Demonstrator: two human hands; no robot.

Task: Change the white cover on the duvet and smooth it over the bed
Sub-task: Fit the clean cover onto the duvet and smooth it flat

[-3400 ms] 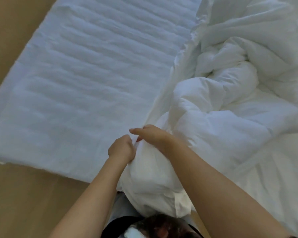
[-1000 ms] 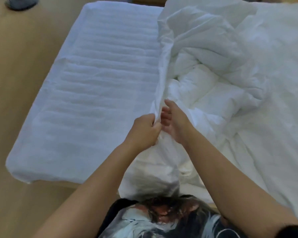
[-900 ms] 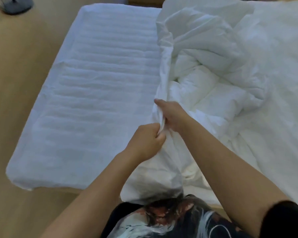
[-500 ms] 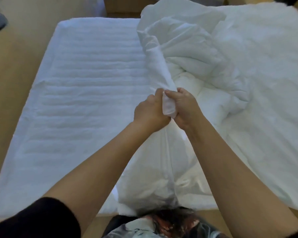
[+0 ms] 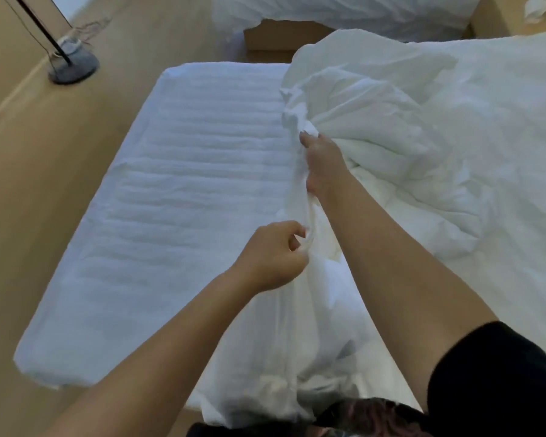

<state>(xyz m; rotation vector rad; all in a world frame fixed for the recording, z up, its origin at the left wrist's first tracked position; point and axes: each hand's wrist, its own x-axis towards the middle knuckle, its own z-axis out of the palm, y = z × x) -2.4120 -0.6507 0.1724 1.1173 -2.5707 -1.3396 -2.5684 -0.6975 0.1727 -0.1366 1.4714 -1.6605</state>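
A crumpled white duvet cover [image 5: 375, 121] lies bunched over the right half of the bed, with a fold of it hanging down toward my body. My left hand [image 5: 275, 257] pinches the cover's gathered edge near the middle of the view. My right hand [image 5: 323, 162] grips the same edge farther up, its fingers curled into the fabric. The edge runs taut between the two hands. A quilted white duvet [image 5: 186, 200] lies flat on the left side of the bed.
Wooden floor [image 5: 35, 171] runs along the left. A floor lamp's round grey base [image 5: 73, 66] with a black pole and cables stands at the far left. A second bed with white bedding [image 5: 360, 11] lies beyond, behind a wooden frame.
My hands, together on the edge half a second ago, have moved apart: the right slid farther up the edge, the left stayed lower. The view has lifted, showing the lamp base and second bed.
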